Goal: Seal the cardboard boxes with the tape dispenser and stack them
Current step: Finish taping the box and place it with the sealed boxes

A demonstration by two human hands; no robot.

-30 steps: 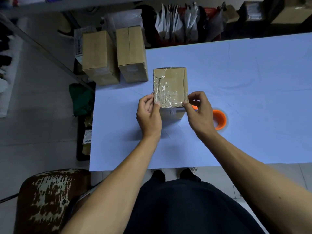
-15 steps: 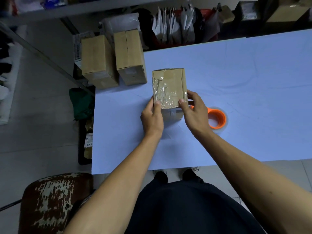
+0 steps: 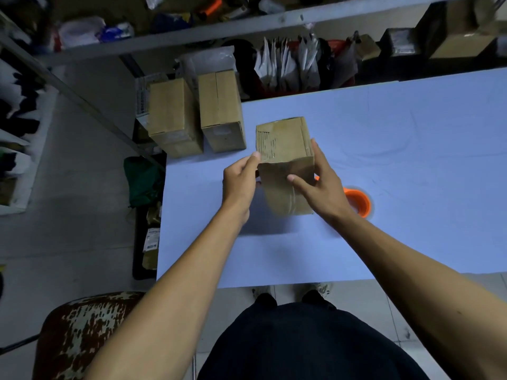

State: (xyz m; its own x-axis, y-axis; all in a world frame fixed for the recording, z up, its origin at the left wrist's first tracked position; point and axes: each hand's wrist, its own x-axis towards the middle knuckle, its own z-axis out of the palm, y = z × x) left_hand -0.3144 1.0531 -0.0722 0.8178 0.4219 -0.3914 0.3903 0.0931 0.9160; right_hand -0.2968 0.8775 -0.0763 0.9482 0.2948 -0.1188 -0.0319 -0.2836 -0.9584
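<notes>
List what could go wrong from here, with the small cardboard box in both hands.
1. The small brown cardboard box is held only by the left hand pinching a corner and the right hand on its side; it could slip.
2. The orange tape roll lies right behind the right hand and could get knocked.
3. The two sealed brown boxes overhang the white table edge; stacking there looks risky.

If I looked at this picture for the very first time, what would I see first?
First you'd see two bare hands, the left hand and the right hand, holding a small cardboard box over the middle of the pale blue table. Peeking out just behind the right hand is a bright orange tape roll. At the table's far left corner, two more boxes sit side by side.
</notes>
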